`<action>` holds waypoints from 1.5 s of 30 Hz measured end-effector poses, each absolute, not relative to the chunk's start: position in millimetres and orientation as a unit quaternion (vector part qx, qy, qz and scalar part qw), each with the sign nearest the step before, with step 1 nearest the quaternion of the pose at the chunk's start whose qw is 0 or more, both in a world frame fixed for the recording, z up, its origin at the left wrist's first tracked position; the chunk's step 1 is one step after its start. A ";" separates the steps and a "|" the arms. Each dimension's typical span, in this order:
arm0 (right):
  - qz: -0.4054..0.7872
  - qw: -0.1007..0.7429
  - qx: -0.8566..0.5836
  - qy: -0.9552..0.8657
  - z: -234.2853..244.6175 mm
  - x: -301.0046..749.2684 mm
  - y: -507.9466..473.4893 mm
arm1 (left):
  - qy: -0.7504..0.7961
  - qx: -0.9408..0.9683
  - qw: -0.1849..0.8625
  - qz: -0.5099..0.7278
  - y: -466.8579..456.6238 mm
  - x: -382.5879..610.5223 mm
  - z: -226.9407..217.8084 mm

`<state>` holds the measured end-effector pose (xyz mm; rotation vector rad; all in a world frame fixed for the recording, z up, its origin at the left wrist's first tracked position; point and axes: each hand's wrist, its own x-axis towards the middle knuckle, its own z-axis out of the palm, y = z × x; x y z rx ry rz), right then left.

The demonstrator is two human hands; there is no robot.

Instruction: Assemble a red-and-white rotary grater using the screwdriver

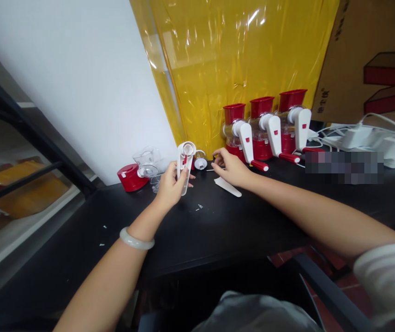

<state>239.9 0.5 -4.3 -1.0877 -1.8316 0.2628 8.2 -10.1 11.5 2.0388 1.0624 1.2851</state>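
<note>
My left hand (170, 186) grips a white crank handle (184, 177), held upright with its hollow inner side toward me. A small red part (184, 160) sits inside it. My right hand (230, 167) hovers low over the table, fingers curled but apart, with nothing seen in them. Beneath its fingertips lies a thin light rod (211, 170), and nearer me a white handle cover (228, 187) rests flat. Behind the crank handle stands a metal grater drum (200, 160) with a white end. Left of my left hand are a red base (132, 178) and a clear plastic housing (148, 164).
Three rotary graters (268, 131) with red hoppers and white cranks stand in a row at the back right. White chargers and cables (360, 136) lie beyond them. Small white scraps (199, 207) dot the black table (183, 244). Yellow film (197, 64) hangs behind.
</note>
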 end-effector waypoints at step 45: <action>0.156 0.463 -0.359 -0.795 -18.9 229.6 -0.4 | 0.328 0.752 0.225 0.525 -8.9 4.9 8.7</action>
